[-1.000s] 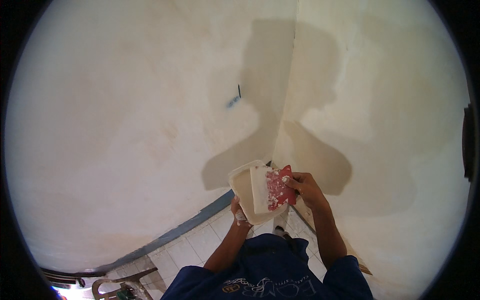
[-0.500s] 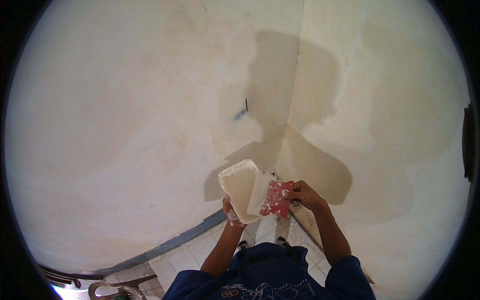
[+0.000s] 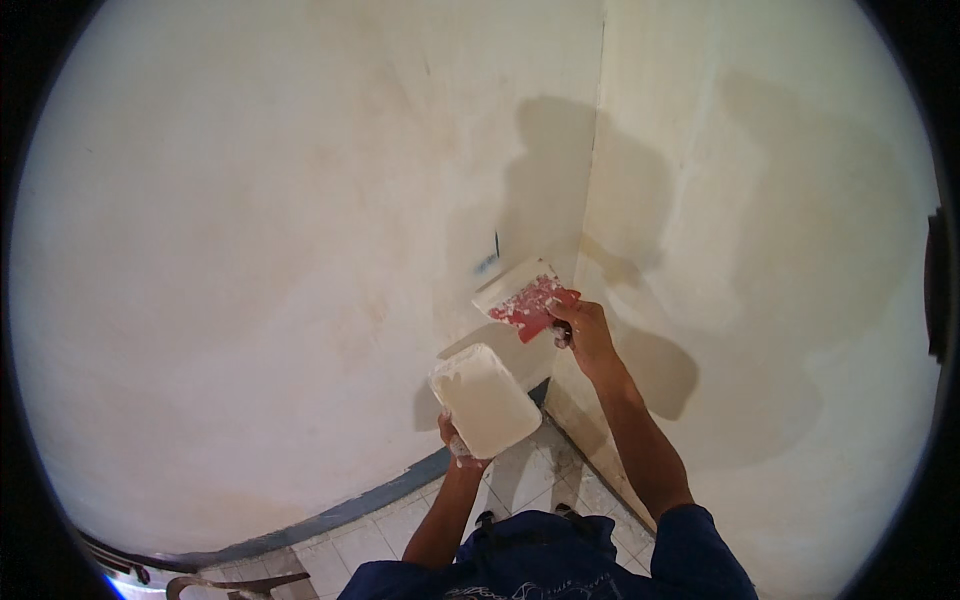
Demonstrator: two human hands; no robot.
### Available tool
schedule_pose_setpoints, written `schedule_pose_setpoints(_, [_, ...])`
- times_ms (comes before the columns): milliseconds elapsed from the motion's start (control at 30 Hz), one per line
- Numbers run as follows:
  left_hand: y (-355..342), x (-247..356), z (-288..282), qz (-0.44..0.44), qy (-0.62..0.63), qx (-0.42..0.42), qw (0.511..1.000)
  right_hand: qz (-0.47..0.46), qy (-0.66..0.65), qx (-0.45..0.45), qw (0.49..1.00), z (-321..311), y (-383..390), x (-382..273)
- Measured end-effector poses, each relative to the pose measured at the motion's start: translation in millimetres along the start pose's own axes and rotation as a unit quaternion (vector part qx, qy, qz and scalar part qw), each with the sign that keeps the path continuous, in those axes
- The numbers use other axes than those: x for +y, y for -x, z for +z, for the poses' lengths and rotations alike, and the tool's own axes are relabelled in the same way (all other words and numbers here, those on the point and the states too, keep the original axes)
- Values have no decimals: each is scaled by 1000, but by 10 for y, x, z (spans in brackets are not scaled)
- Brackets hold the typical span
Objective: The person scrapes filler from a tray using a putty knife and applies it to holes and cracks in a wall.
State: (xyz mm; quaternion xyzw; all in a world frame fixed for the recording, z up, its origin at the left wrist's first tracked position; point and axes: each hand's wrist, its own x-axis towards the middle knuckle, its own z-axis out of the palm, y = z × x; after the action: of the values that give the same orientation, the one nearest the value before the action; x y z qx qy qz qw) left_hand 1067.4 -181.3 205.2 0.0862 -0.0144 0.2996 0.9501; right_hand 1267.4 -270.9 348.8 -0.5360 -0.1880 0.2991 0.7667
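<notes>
My left hand (image 3: 462, 445) grips the lower left side of a shallow rectangular tray (image 3: 462, 357), fingers curled around its edge. Smooth cream-coloured putty (image 3: 488, 408) covers the inside of the tray. In my right hand (image 3: 588, 332) is a wide putty knife (image 3: 530, 303) with a red, putty-smeared body and a pale blade edge. The knife is raised beyond the tray, apart from it, in front of the left wall (image 3: 250, 250). Whether its blade touches the wall I cannot tell. Pale smears mark the fingers of both hands.
The left wall meets the right wall (image 3: 760, 300) in a corner ahead. A dark blue-green mark (image 3: 487, 264) lies near the blade. Grey skirting (image 3: 330, 508) borders a tiled floor (image 3: 365, 545). A brown curved chair part (image 3: 240, 583) shows at lower left.
My right hand has lifted the putty knife off the tray, up and slightly left toward the wall. The tray has dropped a little in view and its putty is now uncovered.
</notes>
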Motion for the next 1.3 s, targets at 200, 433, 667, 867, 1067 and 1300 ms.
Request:
schedule_pose_setpoints(200, [479, 301, -102, -26, 68, -7, 997, -30, 51, 69, 996, 623, -112, -356])
schedule_pose_setpoints(433, [748, 732, -203, 13, 27, -20, 999, -48, -14, 93, 994, 1617, -77, -1356])
schedule_pose_setpoints(667, [1217, 1272, -474, -34, 42, -16, 998, -138, -77, 88, 984, 1351, 483, -1074])
schedule_pose_setpoints(867, [1365, 1349, -422, 8, -17, 25, 1000, 31, 18, 78, 996, 1063, 505, -106])
schedule_pose_setpoints(1067, [1350, 1369, -303, 0, -2, 9, 1000, 38, 40, 69, 996, 1383, 213, -347])
schedule_pose_setpoints(1300, [1355, 1319, -270, 67, -167, -56, 982, -35, 31, 109, 993, 1925, -134, -1014])
